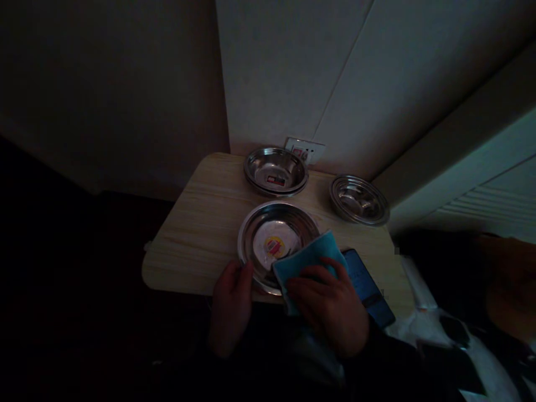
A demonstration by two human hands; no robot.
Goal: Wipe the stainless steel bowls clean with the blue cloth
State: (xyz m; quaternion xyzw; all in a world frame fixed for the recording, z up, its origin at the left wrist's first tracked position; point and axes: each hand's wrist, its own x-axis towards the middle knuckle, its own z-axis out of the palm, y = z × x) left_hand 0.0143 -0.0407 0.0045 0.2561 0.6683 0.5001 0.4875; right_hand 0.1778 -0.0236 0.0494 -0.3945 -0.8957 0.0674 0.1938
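Note:
A shiny steel basin (252, 219) with a yellow and red sticker on its bottom is at the front of the small table. My left hand (233, 304) pinches its near left rim between thumb and fingers. In my right hand (329, 298) is a folded turquoise cloth (310, 257), which lies over the basin's right side. The cloth hides that part of the rim. Right of the cloth a dark phone (366, 287) rests on the table.
Stacked steel bowls (276, 170) stand at the back of the pale wooden table (188, 240), more steel bowls (359, 200) at the right. A wall socket (305, 149) sits behind. White bags and dark items (452, 335) lie at lower right. The light is dim.

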